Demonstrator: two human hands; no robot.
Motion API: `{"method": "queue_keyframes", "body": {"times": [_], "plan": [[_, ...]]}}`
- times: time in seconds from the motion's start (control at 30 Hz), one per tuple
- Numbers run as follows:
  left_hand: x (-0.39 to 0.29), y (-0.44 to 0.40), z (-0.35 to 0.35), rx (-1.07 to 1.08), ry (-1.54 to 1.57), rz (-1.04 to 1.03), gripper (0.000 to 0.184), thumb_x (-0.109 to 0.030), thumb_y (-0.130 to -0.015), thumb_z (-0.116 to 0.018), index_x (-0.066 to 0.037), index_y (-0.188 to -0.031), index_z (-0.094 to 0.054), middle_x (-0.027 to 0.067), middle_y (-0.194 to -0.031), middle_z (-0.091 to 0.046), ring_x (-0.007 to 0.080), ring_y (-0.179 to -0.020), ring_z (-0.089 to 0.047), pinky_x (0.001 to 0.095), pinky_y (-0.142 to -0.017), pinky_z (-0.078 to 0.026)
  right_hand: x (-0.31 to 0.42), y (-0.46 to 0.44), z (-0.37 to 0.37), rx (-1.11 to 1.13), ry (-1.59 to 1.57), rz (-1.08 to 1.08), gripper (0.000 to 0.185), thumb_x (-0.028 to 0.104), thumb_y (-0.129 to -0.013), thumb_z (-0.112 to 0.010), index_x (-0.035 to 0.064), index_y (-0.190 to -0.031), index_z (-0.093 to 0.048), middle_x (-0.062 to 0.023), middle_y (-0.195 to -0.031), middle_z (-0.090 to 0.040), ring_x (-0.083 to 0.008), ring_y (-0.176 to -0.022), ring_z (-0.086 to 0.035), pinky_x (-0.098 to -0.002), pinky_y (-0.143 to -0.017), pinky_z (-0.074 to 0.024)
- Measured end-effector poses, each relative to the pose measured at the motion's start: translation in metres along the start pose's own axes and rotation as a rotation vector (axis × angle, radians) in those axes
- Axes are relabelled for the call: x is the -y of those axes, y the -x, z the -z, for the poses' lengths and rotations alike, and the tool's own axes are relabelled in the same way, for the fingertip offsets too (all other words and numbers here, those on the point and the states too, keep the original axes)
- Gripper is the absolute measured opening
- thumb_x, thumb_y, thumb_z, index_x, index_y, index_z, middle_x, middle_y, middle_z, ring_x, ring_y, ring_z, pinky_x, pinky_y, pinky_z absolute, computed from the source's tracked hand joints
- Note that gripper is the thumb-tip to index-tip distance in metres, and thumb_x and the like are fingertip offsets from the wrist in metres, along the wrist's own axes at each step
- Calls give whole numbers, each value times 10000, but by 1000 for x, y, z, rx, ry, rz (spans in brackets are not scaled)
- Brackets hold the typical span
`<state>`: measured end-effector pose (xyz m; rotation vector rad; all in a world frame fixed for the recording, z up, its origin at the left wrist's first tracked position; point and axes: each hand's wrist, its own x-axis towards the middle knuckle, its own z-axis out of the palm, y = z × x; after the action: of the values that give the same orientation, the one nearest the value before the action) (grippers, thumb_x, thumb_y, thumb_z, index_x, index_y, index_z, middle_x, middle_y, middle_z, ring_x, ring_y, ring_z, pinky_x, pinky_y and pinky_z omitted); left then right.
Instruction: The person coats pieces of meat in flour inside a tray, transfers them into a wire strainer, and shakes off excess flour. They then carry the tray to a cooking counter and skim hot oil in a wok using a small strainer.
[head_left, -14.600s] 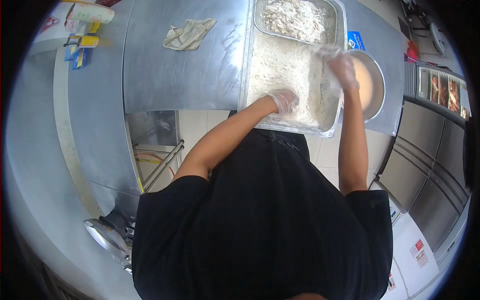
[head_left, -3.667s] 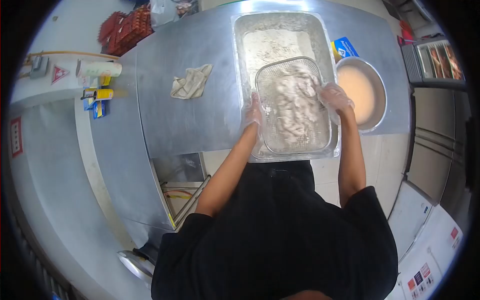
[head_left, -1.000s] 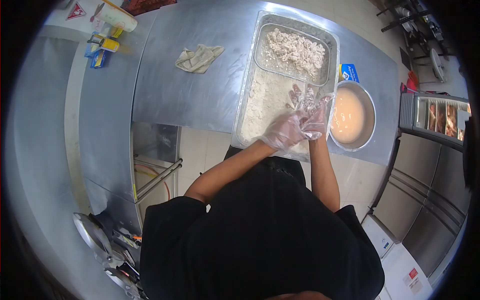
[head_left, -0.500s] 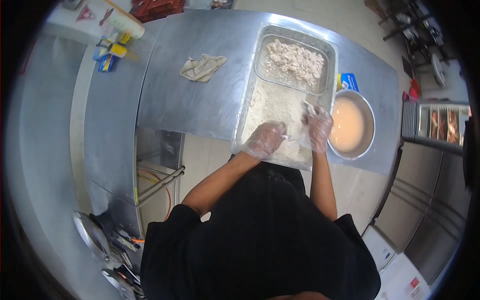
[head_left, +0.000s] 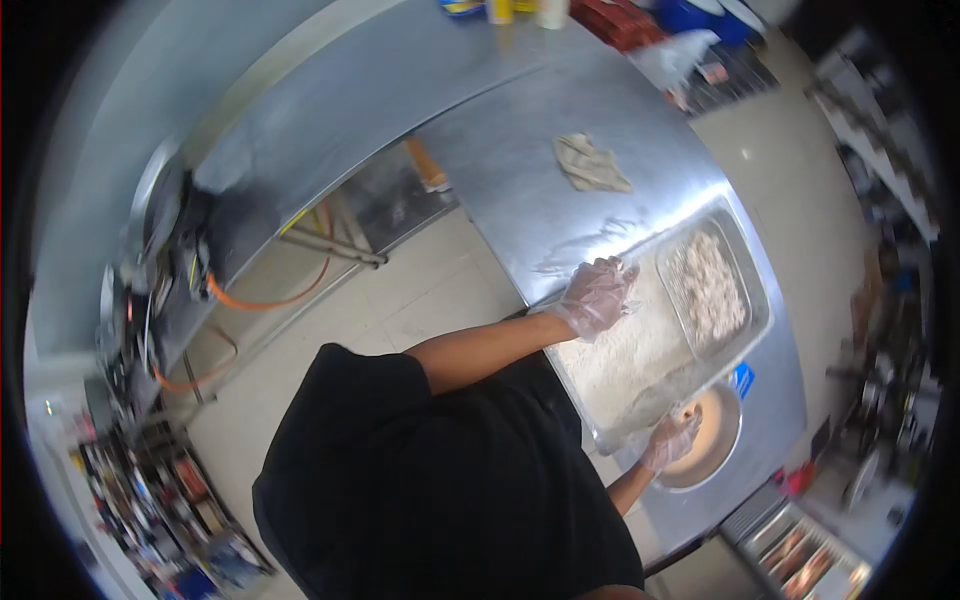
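Note:
A clear plastic glove covers my left hand [head_left: 597, 297], which is over the near left side of the long metal tray [head_left: 750, 240]. Its fingers are curled in; whatever they hold is too blurred to name. Pale flour [head_left: 625, 350] lies below and beside it. My right hand [head_left: 674, 441], gloved too, is over the near rim of the round metal bowl [head_left: 738, 425] of pale orange liquid [head_left: 712, 432]. Its fingers are bent together, and I cannot make out what is in them. A wire basket [head_left: 682, 318] with whitish floured pieces [head_left: 712, 285] sits in the tray's far end.
A crumpled cloth [head_left: 592, 163] lies on the steel table [head_left: 500, 150], left of the tray. A blue box [head_left: 742, 380] stands between tray and bowl. Red packages [head_left: 615, 22] are at the far end. An orange hose [head_left: 270, 303] hangs under the left counter.
The view has turned, so the table appears slanted. My hands, close together over the flour before, are now apart: the right at the bowl, the left at the tray's left side.

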<state>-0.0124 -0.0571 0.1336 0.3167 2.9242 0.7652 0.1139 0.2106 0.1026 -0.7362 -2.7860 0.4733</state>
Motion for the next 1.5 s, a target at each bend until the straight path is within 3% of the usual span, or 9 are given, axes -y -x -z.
{"method": "queue_keyframes", "body": {"times": [0.1,0.2,0.53,0.63,0.97,1.1,1.27,1.37,1.5], "plan": [[29,-8,-24,-39,101,196,569,-268,-768,-643,-7,-1228,-435,279,-1133,-502,378,-1034,-529,441,-866,-427,-18,-2,-23,43,-224,20,408,234,-816,-581,4,-1150,-532,-177,-1012,-604,-342,-884,-589,-387,-792,-470],[58,-28,-72,-234,215,217,407,-183,-722,-652,-2,-1065,-528,213,-1030,-572,357,-964,-564,429,-845,-447,-102,-26,-84,20,-55,384,429,258,-812,-587,-6,-1143,-520,-211,-1014,-596,-352,-875,-593,-412,-760,-475],[74,-10,-127,-269,503,115,326,-129,-603,-630,-31,-914,-614,199,-860,-626,342,-831,-610,401,-720,-474,-62,-15,-69,31,-391,400,396,211,-818,-589,-21,-1129,-504,-202,-1003,-585,-312,-884,-580,-389,-764,-466],[85,56,-151,-441,493,196,427,-184,-636,-666,-80,-1046,-610,187,-1044,-601,334,-1016,-559,420,-854,-445,-49,-8,-65,66,-552,414,387,196,-820,-590,-25,-1124,-499,-199,-1000,-581,-300,-887,-575,-382,-766,-464],[103,374,-2,-811,713,834,337,-131,-732,-650,-11,-1040,-580,171,-1028,-597,238,-941,-572,344,-824,-460,61,96,-81,662,-1298,591,357,149,-827,-592,-40,-1110,-483,-190,-988,-570,-260,-896,-562,-359,-771,-455],[137,524,-29,-1214,620,828,258,-139,-761,-638,-13,-977,-573,145,-912,-598,220,-821,-556,348,-753,-464,161,249,-47,939,-1172,717,310,96,-823,-593,-16,-1092,-486,-139,-943,-560,-203,-866,-541,-328,-754,-457],[130,755,-25,-1445,474,1309,186,-103,-740,-649,-11,-880,-568,80,-754,-580,167,-721,-536,331,-682,-437,238,449,-66,1532,-1035,715,279,55,-808,-596,7,-1066,-503,-70,-879,-556,-156,-805,-533,-296,-715,-462],[130,847,-31,-1547,424,1384,171,-91,-749,-643,-12,-872,-554,62,-720,-554,147,-693,-511,314,-648,-428,276,558,-63,1280,-1076,1328,245,70,-789,-610,14,-1011,-522,-47,-822,-542,-146,-747,-522,-285,-680,-453],[130,928,-29,-1736,477,1533,122,-56,-794,-610,-29,-884,-532,21,-706,-513,109,-647,-464,268,-587,-399,324,684,-86,1592,-878,1367,227,45,-784,-578,41,-1006,-530,-23,-844,-532,-118,-778,-513,-263,-701,-438]]}}
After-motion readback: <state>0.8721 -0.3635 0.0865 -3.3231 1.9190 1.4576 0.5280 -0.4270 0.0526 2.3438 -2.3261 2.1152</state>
